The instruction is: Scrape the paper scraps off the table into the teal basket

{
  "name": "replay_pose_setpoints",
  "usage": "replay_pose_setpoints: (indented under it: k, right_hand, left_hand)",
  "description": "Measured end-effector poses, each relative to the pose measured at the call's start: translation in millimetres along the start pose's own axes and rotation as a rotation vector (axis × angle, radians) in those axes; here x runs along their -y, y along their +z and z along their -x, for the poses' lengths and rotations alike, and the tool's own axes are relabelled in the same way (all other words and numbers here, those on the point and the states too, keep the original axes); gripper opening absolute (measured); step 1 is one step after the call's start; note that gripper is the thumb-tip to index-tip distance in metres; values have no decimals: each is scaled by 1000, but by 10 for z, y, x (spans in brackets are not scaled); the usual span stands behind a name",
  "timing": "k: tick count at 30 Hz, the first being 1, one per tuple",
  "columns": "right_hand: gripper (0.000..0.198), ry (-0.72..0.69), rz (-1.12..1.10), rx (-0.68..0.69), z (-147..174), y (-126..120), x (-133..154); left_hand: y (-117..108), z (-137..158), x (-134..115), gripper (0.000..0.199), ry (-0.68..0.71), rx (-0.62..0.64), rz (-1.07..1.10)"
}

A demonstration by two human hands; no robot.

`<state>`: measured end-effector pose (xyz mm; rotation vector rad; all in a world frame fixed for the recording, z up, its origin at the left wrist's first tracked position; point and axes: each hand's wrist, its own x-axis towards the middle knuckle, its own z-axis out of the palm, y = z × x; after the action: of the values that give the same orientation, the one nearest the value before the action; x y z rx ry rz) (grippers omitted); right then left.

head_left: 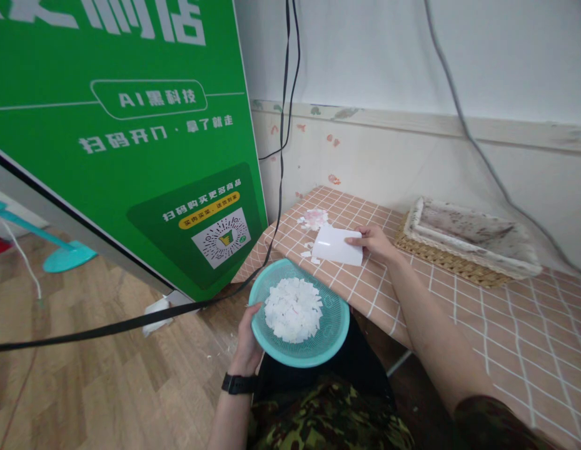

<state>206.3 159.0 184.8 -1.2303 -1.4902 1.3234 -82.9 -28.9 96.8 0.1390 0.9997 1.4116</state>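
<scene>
My left hand (251,334) grips the left rim of a teal mesh basket (334,340), held just below the table's front edge. Inside the basket lies a heap of small white paper scraps (294,309). Over the tabletop, my right hand (372,244) pinches a white sheet of card or stiff paper (338,245) by its right side. Just left of the sheet, a few white scraps (309,254) lie close to the table edge. Behind it sits a small pile of pinkish-white scraps (313,218).
A brown checked cloth covers the table (459,309). Toward the wall stands a cloth-lined wicker basket (468,240). On the left rises a green printed cabinet (177,156), with a black strap (144,320) crossing before it. A grey cable (463,125) hangs at the right.
</scene>
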Motion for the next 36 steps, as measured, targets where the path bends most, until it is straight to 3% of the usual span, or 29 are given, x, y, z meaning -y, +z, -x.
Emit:
replay_pose_setpoints:
  k: [6,11,19,25,29,33,36]
  right_hand:
    - [35,-44,-96,-53,-75,22,-100]
    - [36,-100,-31,-38,-98,163,-182]
    - [36,-32,-91,18,-30,137,-118]
    - [35,91,-76,156,-21,72,-127]
    - [31,76,-102,122,-3,48,-106]
    - [30,105,-100,239,18,59,-73]
    - [33,26,-141,80,-19,92,-79]
  left_hand:
    - [5,-6,0,28,11,2,35]
    - [-3,-12,0,26,0,6,50]
    - [-27,-6,10,26,-9,-11,77]
    - [-52,-41,25,25,-17,0,95]
    - [-52,-35,33,27,-31,39,71]
    - [-41,-34,36,28,-22,41,70]
    - [-43,-43,28,28,-23,35,65]
